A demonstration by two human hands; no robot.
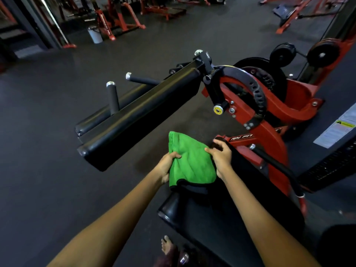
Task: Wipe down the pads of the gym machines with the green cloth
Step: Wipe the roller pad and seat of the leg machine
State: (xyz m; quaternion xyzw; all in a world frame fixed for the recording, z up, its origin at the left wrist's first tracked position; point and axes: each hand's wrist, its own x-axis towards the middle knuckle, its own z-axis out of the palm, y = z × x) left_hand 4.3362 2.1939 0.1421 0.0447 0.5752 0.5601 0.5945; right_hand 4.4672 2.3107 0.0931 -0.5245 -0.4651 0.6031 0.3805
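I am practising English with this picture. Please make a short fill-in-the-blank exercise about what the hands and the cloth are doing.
1. Both hands, left hand and right hand, hold a cloth whose colour is ____.
2. The long pad is ____ in colour.
3. The machine frame is painted ____.

Missing words: green; black; red

green cloth [190, 160]: lying bunched at lower centre of frame, black-edged hem hanging over seat pad
long pad [138, 120]: black, glossy, running diagonally across centre frame
seat pad [194, 214]: black, sitting lower centre-right
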